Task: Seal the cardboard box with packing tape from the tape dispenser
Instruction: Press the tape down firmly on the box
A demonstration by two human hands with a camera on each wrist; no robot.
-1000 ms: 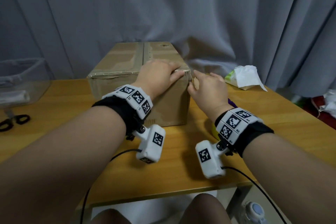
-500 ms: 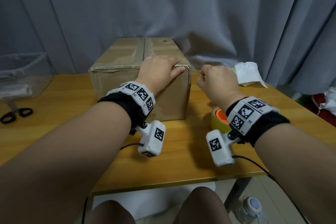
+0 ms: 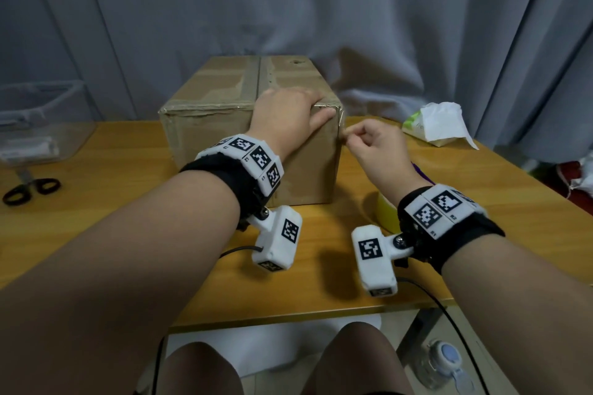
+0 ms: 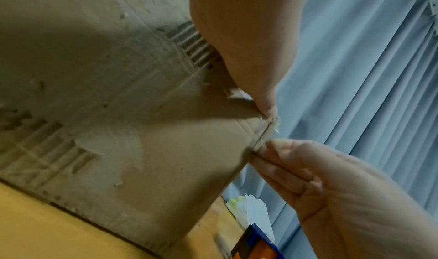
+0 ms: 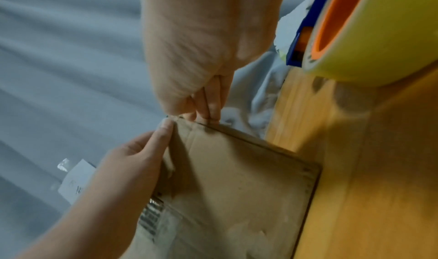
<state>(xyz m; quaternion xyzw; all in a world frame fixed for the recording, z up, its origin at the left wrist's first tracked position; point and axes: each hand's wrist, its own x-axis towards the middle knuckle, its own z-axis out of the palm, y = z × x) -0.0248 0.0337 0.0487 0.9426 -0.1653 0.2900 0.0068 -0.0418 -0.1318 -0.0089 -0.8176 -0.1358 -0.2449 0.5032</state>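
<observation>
The cardboard box (image 3: 224, 138) stands on the wooden table (image 3: 112, 202) with its top flaps closed. My left hand (image 3: 288, 112) lies flat on the top near the front right corner, thumb pressed on the front face. My right hand (image 3: 375, 144) has curled fingers that pinch the box's front right vertical edge just under that corner. In the left wrist view its fingertips (image 4: 263, 150) touch the edge, where a bit of clear tape glints. The tape dispenser (image 5: 355, 38), a yellow roll with an orange core in a blue frame, sits on the table under my right wrist, mostly hidden in the head view.
Black scissors (image 3: 30, 189) and a clear plastic bin (image 3: 38, 125) are at the far left. A tissue pack (image 3: 439, 125) lies at the back right. A grey curtain hangs close behind the box. The table's front edge is under my forearms.
My right hand drew back from the corner in a fist half a second ago and is now back at the box's edge. My left hand stayed on the box top.
</observation>
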